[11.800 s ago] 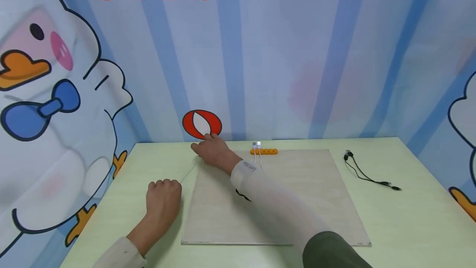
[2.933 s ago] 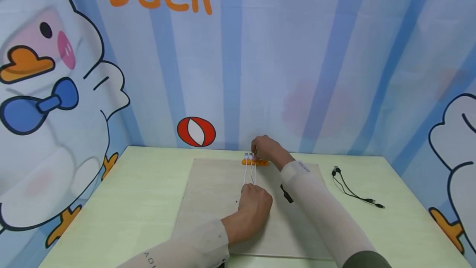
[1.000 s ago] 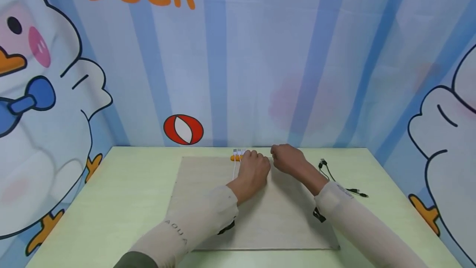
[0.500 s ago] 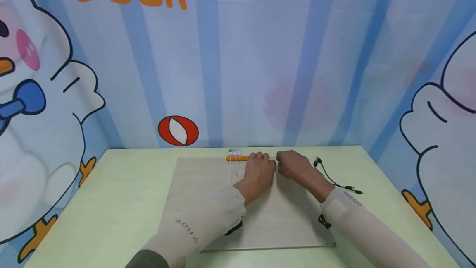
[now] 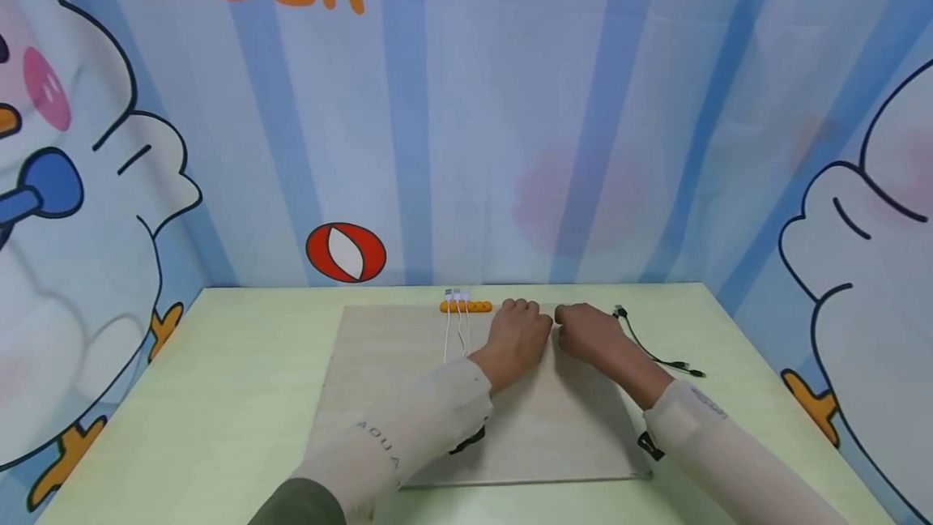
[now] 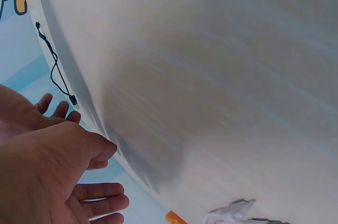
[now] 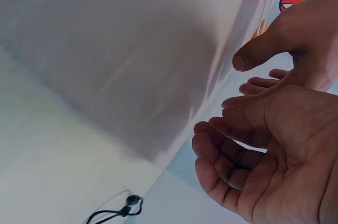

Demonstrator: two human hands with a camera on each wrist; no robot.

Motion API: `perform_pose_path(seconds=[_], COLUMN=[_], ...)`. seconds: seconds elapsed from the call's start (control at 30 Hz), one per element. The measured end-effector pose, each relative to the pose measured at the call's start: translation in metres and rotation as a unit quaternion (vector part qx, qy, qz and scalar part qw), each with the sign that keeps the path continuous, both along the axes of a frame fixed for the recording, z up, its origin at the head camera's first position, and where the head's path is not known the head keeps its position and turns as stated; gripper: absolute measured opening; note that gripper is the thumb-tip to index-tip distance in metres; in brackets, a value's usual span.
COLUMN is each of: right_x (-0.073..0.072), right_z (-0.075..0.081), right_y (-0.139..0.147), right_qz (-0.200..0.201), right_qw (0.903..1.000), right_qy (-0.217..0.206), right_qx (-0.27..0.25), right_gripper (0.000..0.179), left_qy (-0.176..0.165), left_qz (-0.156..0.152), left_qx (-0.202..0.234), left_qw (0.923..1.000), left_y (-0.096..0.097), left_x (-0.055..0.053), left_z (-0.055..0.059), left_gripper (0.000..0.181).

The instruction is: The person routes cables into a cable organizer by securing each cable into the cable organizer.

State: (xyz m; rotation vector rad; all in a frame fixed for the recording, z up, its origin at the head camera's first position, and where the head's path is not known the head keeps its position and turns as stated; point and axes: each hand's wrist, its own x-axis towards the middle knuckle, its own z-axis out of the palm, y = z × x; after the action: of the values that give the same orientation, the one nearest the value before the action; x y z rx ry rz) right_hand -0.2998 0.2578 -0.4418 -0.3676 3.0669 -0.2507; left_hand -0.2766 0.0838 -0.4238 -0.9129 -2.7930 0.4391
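Stretching both arms forward across the bench and over the pale board lying on it. Holding the left hand and the right hand side by side near the far edge of the board, right of its middle, with a narrow gap showing between them in the head view. Spreading the thumb of the left hand apart from its loosely extended fingers, as seen from the left wrist. Bending the fingers of the right hand loosely inward, with the thumb lying near them, as seen from the right wrist. Not being able to tell whether either hand is touching the board.

Seeing the orange cable holder lying along the far edge of the board, just left of the left hand. Seeing three white cables sitting in the left part of that holder, with plugs pointing to the far side and leads running over the board toward the near side, then passing behind the left sleeve. Seeing the black cables lying on the bench right of the board, slanting from just beyond the right hand toward the near right.

Wearing a right sleeve equally pale, crossing the near right of the bench. Facing a blue striped backdrop rising behind the far edge of the bench, bearing a red and white ball at the left.
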Motion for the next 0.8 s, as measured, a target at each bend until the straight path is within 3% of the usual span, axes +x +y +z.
perform_pose_path(seconds=[0.07, 0.17, 0.2, 0.3, 0.43, 0.57, 0.7, 0.8], right_x=[-0.007, -0.005, 0.004, 0.019, 0.031, 0.044, 0.04, 0.027], right_z=[-0.016, -0.02, -0.008, 0.009, 0.016, 0.029, 0.016, -0.014], right_y=[0.012, 0.018, 0.012, 0.005, 0.004, -0.002, 0.011, 0.033], right_qz=[0.013, 0.007, -0.007, -0.023, -0.018, -0.051, -0.068, -0.065], right_qw=[0.9996, 0.9996, 0.9998, 0.9996, 0.9996, 0.9983, 0.9971, 0.9969], right_qy=[0.024, 0.025, 0.01, -0.009, 0.012, -0.014, -0.016, 0.012], right_qx=[0.009, 0.013, 0.018, 0.014, 0.016, 0.025, 0.031, 0.044], right_gripper=[0.019, 0.018, 0.014, 0.013, 0.017, 0.018, 0.019, 0.018], left_qy=[-0.006, -0.007, -0.007, -0.013, -0.024, -0.028, -0.03, -0.022], left_qz=[-0.002, -0.005, -0.006, -0.007, -0.009, -0.006, -0.003, -0.006], left_qx=[-0.001, -0.007, -0.008, -0.004, -0.008, -0.016, -0.027, -0.04], left_qw=[1.0, 0.9999, 0.9999, 0.9999, 0.9996, 0.9995, 0.9992, 0.999], left_y=[0.003, 0.009, 0.012, 0.018, 0.025, 0.031, 0.035, 0.039], left_x=[0.0, 0.001, 0.001, 0.001, 0.003, 0.005, 0.006, 0.005], left_z=[0.0, -0.001, -0.001, -0.002, -0.002, 0.0, 0.0, -0.002], left_gripper=[0.03, 0.033, 0.034, 0.035, 0.035, 0.035, 0.037, 0.037])
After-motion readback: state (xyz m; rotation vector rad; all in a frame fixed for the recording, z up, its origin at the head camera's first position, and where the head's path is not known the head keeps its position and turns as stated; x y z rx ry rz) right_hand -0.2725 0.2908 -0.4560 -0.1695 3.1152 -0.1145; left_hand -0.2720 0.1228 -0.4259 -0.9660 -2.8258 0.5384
